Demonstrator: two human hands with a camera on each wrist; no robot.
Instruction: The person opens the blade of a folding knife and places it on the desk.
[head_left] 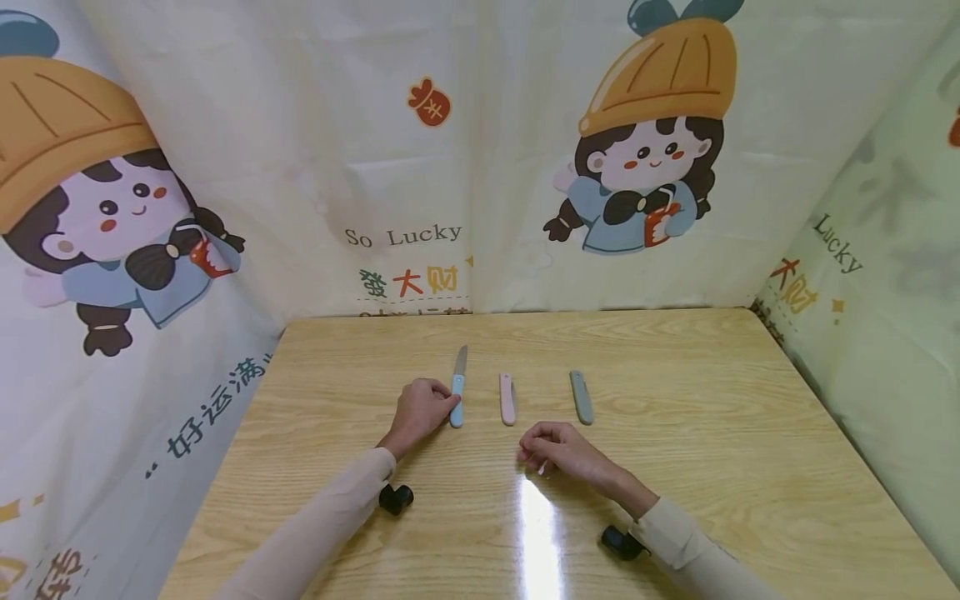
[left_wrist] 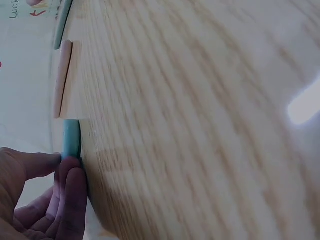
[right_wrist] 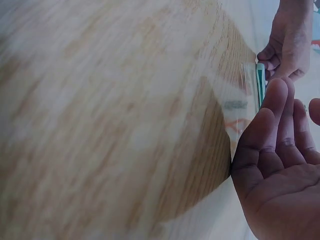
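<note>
A small knife with a light blue handle (head_left: 457,384) lies at the left of a row, its bare blade pointing to the back wall. My left hand (head_left: 423,410) pinches its handle between thumb and fingers. In the left wrist view the rounded handle end (left_wrist: 72,136) sticks out past the fingertips. To its right lies a pink folding knife (head_left: 507,400), folded up, then a folded grey-green one (head_left: 581,398). My right hand (head_left: 564,452) rests near the table in front of these two, fingers loosely curled and holding nothing; its palm faces the right wrist camera.
The wooden table (head_left: 712,400) runs back to a wall of printed cloth (head_left: 517,167), with more cloth at both sides. A black wrist camera (head_left: 396,500) sits under the left sleeve, another (head_left: 622,542) under the right. A bright light reflection (head_left: 540,533) shows on the tabletop.
</note>
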